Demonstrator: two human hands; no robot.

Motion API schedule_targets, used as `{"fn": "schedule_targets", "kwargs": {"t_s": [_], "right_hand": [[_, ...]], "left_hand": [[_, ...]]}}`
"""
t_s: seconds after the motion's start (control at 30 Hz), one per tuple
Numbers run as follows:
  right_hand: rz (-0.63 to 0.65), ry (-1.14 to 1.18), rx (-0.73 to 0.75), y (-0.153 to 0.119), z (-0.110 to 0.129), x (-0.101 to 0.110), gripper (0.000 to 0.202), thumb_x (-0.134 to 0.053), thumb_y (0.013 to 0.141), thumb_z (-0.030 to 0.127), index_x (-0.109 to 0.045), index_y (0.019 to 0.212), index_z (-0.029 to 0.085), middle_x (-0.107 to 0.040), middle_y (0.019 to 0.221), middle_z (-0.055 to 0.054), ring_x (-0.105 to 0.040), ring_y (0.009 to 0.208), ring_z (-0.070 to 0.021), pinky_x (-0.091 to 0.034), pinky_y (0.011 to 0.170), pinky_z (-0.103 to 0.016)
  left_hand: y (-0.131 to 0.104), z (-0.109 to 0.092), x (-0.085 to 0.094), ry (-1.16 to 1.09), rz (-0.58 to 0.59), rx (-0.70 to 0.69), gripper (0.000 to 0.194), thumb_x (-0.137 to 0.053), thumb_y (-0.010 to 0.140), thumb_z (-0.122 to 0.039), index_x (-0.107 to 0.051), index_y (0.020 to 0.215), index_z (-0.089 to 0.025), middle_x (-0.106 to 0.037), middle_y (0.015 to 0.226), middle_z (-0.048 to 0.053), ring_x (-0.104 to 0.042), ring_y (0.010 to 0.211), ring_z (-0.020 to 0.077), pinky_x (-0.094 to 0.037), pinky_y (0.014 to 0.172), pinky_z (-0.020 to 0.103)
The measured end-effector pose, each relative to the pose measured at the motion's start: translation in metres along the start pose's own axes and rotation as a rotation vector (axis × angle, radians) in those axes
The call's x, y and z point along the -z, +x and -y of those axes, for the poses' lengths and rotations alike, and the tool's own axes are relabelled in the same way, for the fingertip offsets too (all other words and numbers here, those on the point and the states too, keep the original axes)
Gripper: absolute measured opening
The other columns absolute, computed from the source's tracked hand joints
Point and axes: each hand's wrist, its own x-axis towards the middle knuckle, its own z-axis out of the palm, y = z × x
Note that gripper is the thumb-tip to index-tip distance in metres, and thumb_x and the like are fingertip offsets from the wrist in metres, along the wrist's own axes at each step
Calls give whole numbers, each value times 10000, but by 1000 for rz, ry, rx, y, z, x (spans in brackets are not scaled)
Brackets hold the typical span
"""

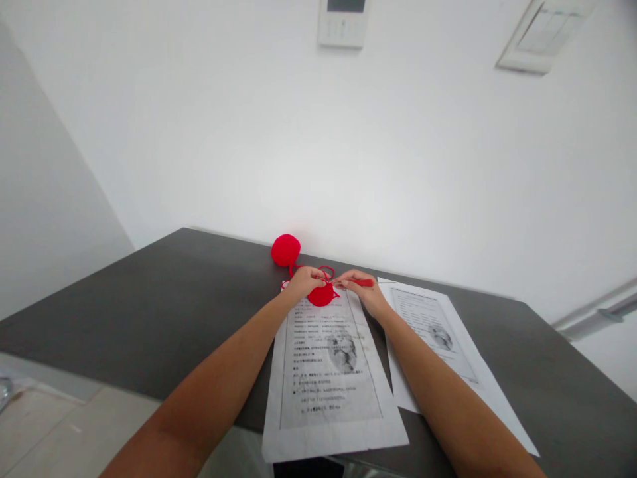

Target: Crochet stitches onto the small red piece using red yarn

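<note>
My left hand (307, 280) is closed on a small round piece of red crochet work (321, 295), pinching its upper edge. In my right hand (362, 287) is a crochet hook with a red handle (363, 283); its tip points left toward the edge of the work, and the thin rear end sticks out to the right. Whether the tip sits inside a stitch is too small to tell. From a ball of red yarn (285, 250) behind my left hand, a strand (327, 271) loops across to the work.
A printed sheet (333, 398) lies under my hands and overhangs the table's front edge. A second printed sheet (448, 338) lies partly beneath my right forearm. The dark table (149, 299) meets a white wall (298, 133) carrying a panel (342, 26) and a switch plate (547, 33).
</note>
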Motion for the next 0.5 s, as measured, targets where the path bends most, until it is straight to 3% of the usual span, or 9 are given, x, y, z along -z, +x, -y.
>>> {"fn": "schedule_targets", "kwargs": {"t_s": [0.5], "right_hand": [[-36,-58,100,0,-4,-7,183,-702,776,396,-708,808,216,-744,836,-39,-699,814,-201,-544,861,-396]], "left_hand": [[3,2,-2,64,-66,-66,156,-630,650,-60,-747,728,-126,-765,882,82,-660,717,177,-504,735,287]]}}
